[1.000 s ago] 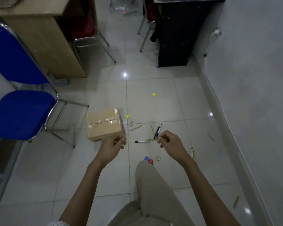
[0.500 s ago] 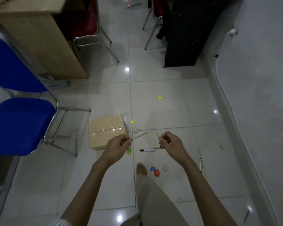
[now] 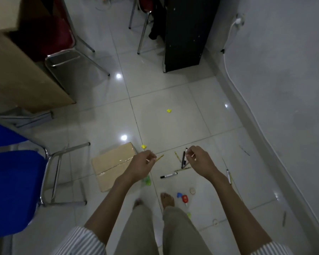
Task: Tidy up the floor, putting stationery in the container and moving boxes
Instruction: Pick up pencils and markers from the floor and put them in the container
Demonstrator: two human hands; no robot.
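My left hand (image 3: pixel 143 165) and my right hand (image 3: pixel 198 161) hover side by side above the floor, each pinched on a small thin pale thing that I cannot identify. Under my left hand lies a taped cardboard box (image 3: pixel 111 167). Between and below the hands stationery is scattered: a black marker (image 3: pixel 168 175), dark pens (image 3: pixel 183 159), a yellow pencil (image 3: pixel 160 157) and a green item (image 3: pixel 146 181). Nearer my bare feet lie a blue piece (image 3: pixel 179 195), a red correction tape (image 3: pixel 185 198) and a tape roll (image 3: pixel 192 190). No container is in view.
A blue chair (image 3: pixel 13 181) with metal legs stands at the left, a wooden desk (image 3: pixel 17 76) behind it. A black cabinet (image 3: pixel 184 34) stands at the back, the wall (image 3: pixel 284 89) runs along the right. Yellow scraps (image 3: pixel 169 110) and a pen (image 3: pixel 228 176) lie further out.
The view has tilted down and both my feet now show. My hands stay pinched and have drifted slightly apart. The floor items have not moved.
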